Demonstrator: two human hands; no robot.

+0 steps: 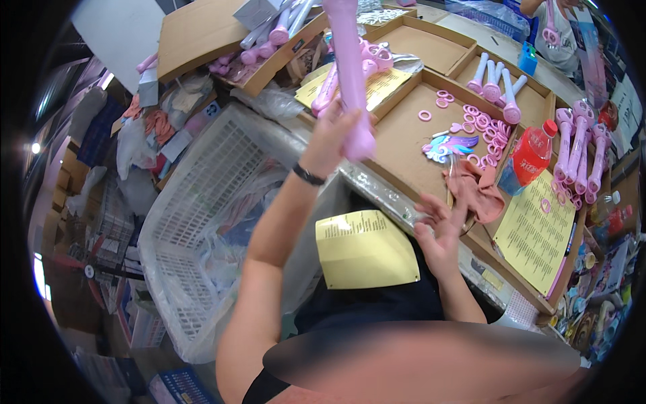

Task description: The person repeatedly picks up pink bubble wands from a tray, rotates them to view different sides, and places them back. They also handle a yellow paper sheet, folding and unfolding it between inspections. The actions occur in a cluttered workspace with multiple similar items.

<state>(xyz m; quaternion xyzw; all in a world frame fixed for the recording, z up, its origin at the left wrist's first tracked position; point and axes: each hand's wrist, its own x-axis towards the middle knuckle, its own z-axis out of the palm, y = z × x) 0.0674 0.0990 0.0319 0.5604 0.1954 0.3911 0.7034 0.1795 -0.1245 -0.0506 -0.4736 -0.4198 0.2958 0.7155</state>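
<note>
A long pink plastic wand body (352,76) stands up in my left hand (333,134), whose fingers wrap its lower part. My right hand (441,232), its fingers apart and partly blurred, is over the near edge of the cardboard tray (398,184), beside a salmon-coloured cloth (477,192). In that tray lie pink plastic rings (482,121) and a purple and blue wing-shaped piece (450,146). A printed yellow sheet (368,252) rests on my lap. More pink wand parts (328,91) lie on yellow paper behind my left hand.
A white plastic basket (194,237) lined with clear plastic stands at my left. On the right are a red-capped bottle (527,156), another yellow sheet (537,232) and pink wands (578,141). Pale-handled wands (489,83) lie in a farther tray. Across the table is another person (557,43).
</note>
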